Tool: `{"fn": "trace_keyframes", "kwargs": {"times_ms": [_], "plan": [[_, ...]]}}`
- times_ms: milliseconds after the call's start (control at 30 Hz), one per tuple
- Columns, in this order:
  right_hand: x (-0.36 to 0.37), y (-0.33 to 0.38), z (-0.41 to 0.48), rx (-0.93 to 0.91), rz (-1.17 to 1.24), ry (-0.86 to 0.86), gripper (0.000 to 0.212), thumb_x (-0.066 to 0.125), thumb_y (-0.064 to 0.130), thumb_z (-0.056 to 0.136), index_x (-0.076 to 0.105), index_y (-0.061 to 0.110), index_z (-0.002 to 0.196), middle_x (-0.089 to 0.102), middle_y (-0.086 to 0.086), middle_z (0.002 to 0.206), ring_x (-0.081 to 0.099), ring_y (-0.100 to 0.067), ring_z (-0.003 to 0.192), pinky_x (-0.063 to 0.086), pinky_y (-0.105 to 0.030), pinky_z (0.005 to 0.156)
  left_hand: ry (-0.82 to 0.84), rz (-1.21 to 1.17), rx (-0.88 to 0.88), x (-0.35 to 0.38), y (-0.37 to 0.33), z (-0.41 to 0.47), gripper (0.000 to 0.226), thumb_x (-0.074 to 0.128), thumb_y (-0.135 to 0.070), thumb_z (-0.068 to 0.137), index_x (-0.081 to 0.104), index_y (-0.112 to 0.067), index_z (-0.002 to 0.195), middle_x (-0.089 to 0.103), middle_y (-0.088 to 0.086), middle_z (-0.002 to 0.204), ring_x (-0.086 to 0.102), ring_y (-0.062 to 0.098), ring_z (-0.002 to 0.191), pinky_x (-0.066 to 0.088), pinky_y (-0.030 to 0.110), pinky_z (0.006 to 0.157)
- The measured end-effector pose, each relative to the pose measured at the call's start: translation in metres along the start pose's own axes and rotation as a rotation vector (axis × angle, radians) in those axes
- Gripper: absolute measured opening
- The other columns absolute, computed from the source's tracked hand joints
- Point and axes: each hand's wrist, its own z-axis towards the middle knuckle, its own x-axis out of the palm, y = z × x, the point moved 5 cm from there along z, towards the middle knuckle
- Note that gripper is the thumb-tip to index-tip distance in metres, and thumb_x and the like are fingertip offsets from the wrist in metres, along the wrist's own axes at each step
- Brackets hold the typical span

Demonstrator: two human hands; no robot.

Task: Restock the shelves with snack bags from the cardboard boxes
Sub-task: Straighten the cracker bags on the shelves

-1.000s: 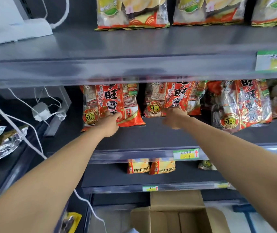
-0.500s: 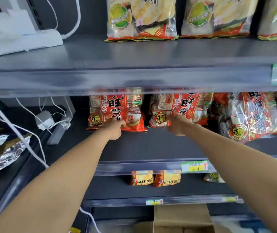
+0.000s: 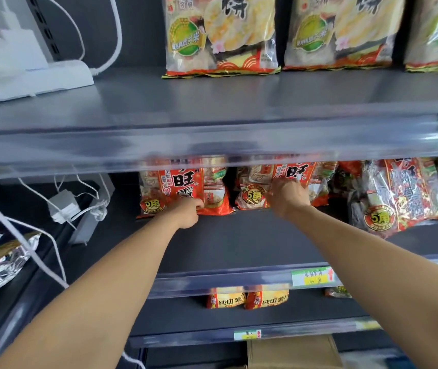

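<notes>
Left bag [image 3: 183,182] and right bag [image 3: 252,193] stand upright at the middle shelf's [image 3: 239,241] back. Left hand [image 3: 188,213] pinches left bag's bottom edge; right hand's [image 3: 287,199] straight fingers press right bag's front, each bag dead ahead.

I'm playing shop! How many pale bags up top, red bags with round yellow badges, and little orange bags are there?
Pale bags: 3
Red bags: 3
Orange bags: 2
Total: 8

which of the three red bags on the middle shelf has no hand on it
The rightmost red bag, standing alone nearer the shelf front. The left hand touches the left red bag, the right hand the middle red bag.
</notes>
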Motion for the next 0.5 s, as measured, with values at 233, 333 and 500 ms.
{"fn": "trace_keyframes", "kwargs": {"times_ms": [233, 333, 500], "plan": [[-0.025, -0.001, -0.009, 0.119, 0.207, -0.180, 0.078, 0.057, 0.041, 0.091, 0.017, 0.008, 0.148, 0.019, -0.022, 0.152, 0.024, -0.044, 0.136, 0.036, -0.047, 0.105, -0.551, 0.230, -0.048, -0.049, -0.019, -0.027, 0.062, 0.058, -0.009, 0.091, 0.024, -0.013, 0.143, 0.036, 0.024, 0.140, 0.052, 0.038, 0.115, 0.054, 0.047, 0.086], [-0.013, 0.008, -0.008, 0.036, 0.283, -0.170, 0.054, 0.057, 0.032, 0.092, 0.036, 0.010, 0.137, 0.043, -0.019, 0.135, 0.047, -0.040, 0.120, 0.046, -0.044, 0.093, -0.369, 0.196, -0.019, -0.027, -0.022, -0.023, 0.038, 0.059, -0.016, 0.091, 0.045, -0.008, 0.126, 0.061, 0.016, 0.113, 0.063, 0.031, 0.098, 0.053, 0.045, 0.085], [0.008, 0.010, -0.001, 0.005, 0.278, -0.020, 0.071, 0.061, 0.033, 0.087, 0.025, 0.025, 0.148, 0.033, -0.011, 0.146, 0.038, -0.039, 0.131, 0.036, -0.047, 0.108, -0.243, -0.029, 0.067, -0.015, -0.017, -0.020, 0.026, 0.062, -0.016, 0.089, 0.046, -0.013, 0.110, 0.054, 0.004, 0.094, 0.050, 0.019, 0.078, 0.037, 0.028, 0.062]]}}
